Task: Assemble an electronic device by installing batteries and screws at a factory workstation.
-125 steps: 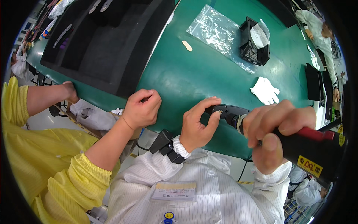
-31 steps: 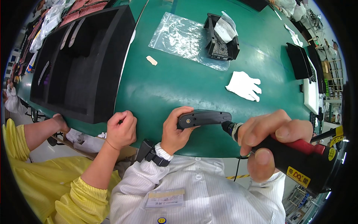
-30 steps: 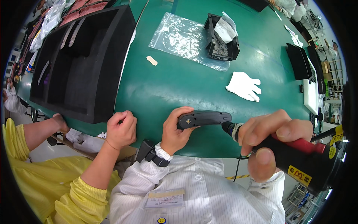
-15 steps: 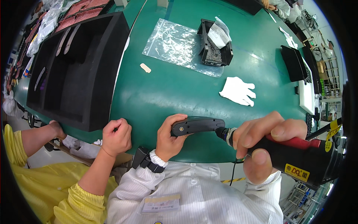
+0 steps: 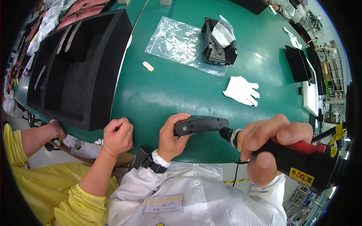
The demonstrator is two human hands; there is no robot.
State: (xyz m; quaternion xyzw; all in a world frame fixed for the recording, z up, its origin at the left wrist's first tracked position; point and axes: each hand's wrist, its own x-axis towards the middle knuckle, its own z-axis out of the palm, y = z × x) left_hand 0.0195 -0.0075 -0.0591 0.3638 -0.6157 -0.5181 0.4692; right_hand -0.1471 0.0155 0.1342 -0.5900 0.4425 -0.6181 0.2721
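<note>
Right now I am watching the dark oblong housing (image 5: 201,125) lying flat at the near edge of the green table (image 5: 169,98), at six o'clock in the view. My left hand (image 5: 171,137) is grasping its left end, fingers curled over the top. My right hand (image 5: 269,145) is clenching around the black-and-red power screwdriver (image 5: 298,160), whose tip is meeting the housing's right end. At about eight o'clock, another person's fist (image 5: 117,135) in a yellow sleeve is resting closed at the table edge. At ten o'clock a black foam tray (image 5: 75,71) is sitting; at twelve, a clear plastic bag (image 5: 177,43) with a black box (image 5: 218,43) on it; at two, a white glove (image 5: 241,90).
</note>
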